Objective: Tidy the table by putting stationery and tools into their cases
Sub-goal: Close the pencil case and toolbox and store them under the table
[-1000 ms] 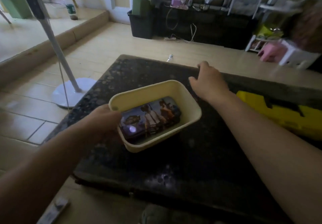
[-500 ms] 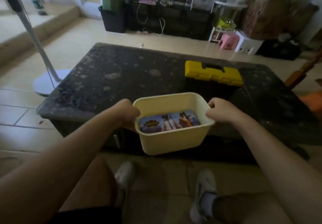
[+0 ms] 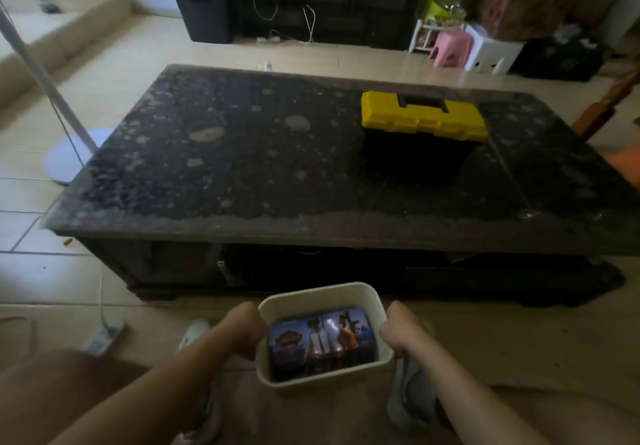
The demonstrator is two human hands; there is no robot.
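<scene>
Cream plastic bin (image 3: 325, 380) low in the middle of the frame, held in the air in front of the dark speckled worktop (image 3: 242, 167), not touching it, above the tiled floor (image 3: 485, 340). Inside, lying flat and covering most of the bottom: one printed case (image 3: 322, 339), lid closed, cartoon-style figures on top. Nothing else visible in the bin.

Left hand (image 3: 242, 328) curled around the bin's left wall. Right hand (image 3: 398, 333) curled over the right rim. Hands apart, with the bin clamped between them.

Further up, right of centre, standing on the worktop: black toolbox (image 3: 420, 115) with a yellow lid, shut, handle folded flat, contents hidden. No other item in sight on the worktop.

Probably close to done: stationery seemingly packed into the case, tools seemingly shut away in the toolbox. Likely left to do: finding a resting place for the bin.

Beneath the bin, shoes (image 3: 412, 399) on the floor. Upper right, a pink stool (image 3: 452, 47). Far left, a white stand base (image 3: 65, 157).
</scene>
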